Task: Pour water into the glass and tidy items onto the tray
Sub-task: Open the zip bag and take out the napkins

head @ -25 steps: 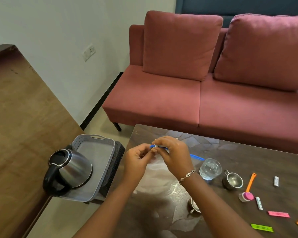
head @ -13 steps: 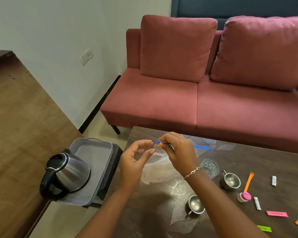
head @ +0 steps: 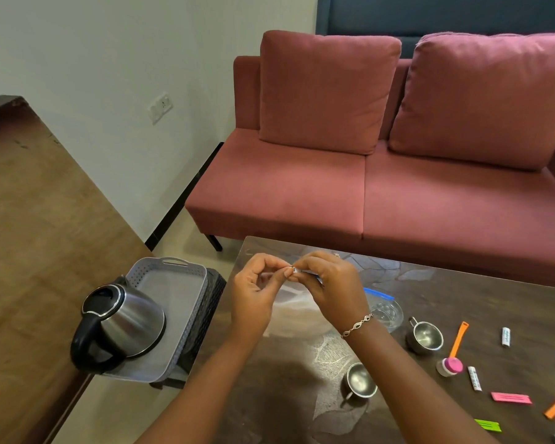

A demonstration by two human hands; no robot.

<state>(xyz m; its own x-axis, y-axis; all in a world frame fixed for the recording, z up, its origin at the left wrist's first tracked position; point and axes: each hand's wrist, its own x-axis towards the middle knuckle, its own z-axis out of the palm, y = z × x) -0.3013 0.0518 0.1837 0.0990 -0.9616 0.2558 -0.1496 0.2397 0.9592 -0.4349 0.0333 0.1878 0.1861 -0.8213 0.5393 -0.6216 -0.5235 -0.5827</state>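
Note:
My left hand (head: 253,293) and my right hand (head: 330,286) meet above the dark table (head: 446,299), both pinching the top edge of a clear zip bag (head: 293,312) with a blue strip. The bag hangs down between them onto the table. A clear glass (head: 385,314) stands just right of my right wrist, partly hidden by it. A steel kettle (head: 122,325) with a black handle sits on the grey tray (head: 177,283) to the left of the table.
Two small steel cups (head: 425,336) (head: 361,381) stand on the table. Right of them lie an orange-handled pink scoop (head: 452,360), small white tubes (head: 506,336), pink (head: 511,398) and green (head: 487,424) strips. A red sofa (head: 366,193) stands behind; a wooden surface (head: 29,251) is at left.
My left hand, which was apart from the bag half a second ago, has closed back onto its top edge next to my right hand. The view has shifted slightly.

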